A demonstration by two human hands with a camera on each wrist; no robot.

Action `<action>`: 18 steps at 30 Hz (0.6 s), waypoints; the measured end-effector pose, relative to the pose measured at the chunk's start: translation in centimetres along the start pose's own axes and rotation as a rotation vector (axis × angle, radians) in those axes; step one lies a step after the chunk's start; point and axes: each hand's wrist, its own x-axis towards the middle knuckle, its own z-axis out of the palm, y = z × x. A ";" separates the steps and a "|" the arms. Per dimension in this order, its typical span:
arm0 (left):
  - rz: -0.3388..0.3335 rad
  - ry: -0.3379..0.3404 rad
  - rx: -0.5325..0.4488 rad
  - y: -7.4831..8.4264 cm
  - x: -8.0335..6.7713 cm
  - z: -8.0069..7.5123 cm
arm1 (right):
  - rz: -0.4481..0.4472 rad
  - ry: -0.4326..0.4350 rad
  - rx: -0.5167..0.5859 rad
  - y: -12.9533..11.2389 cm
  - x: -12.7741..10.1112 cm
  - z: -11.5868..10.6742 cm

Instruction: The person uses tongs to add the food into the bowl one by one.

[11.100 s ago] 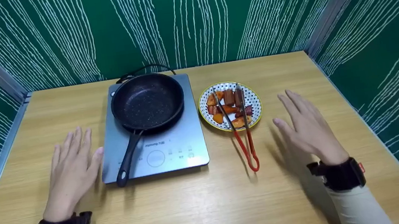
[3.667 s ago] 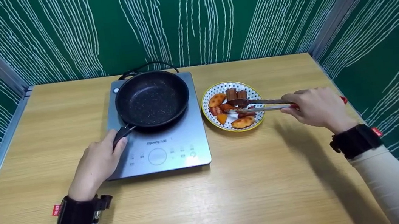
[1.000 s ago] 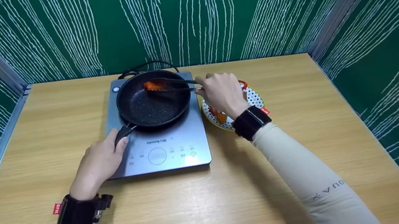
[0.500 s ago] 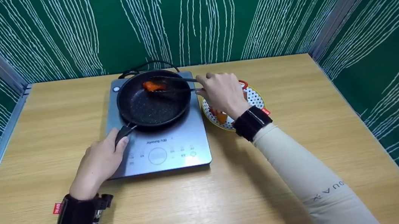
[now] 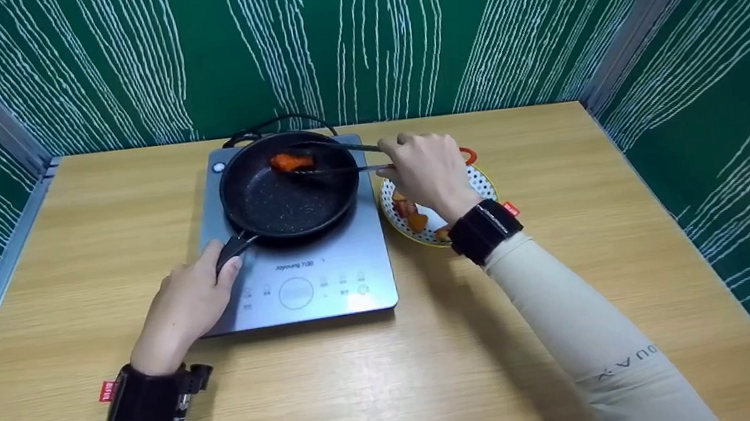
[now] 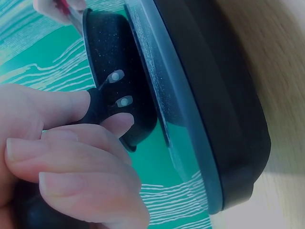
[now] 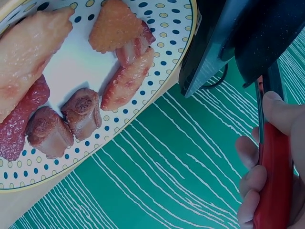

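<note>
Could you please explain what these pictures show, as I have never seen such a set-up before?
There is no machine here: a person is working bare-handed. One picture comes from a head-worn camera looking down; the other two are taken from the left and right wrists. On the wooden table stands a flat cooktop with a black frying pan on it; to its right is a dotted plate bearing pieces of food. The left hand grips the pan's handle. The right hand holds red-handled tongs, whose tips reach into the pan at a reddish-orange morsel; whether they pinch it is hard to tell.
</note>
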 end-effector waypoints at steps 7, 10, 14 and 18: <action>0.002 0.001 -0.001 0.0 0.0 0.0 | 0.012 0.026 0.088 0.8 -1.1 -0.9; -0.002 -0.003 -0.005 0.0 0.0 0.0 | 0.042 0.035 0.140 1.8 -2.1 -1.7; 0.003 0.002 0.007 0.1 -0.1 0.0 | 0.091 0.035 0.182 3.6 -3.9 -2.7; 0.007 -0.001 0.021 0.1 -0.1 -0.1 | 0.151 0.030 0.192 5.5 -6.5 -3.4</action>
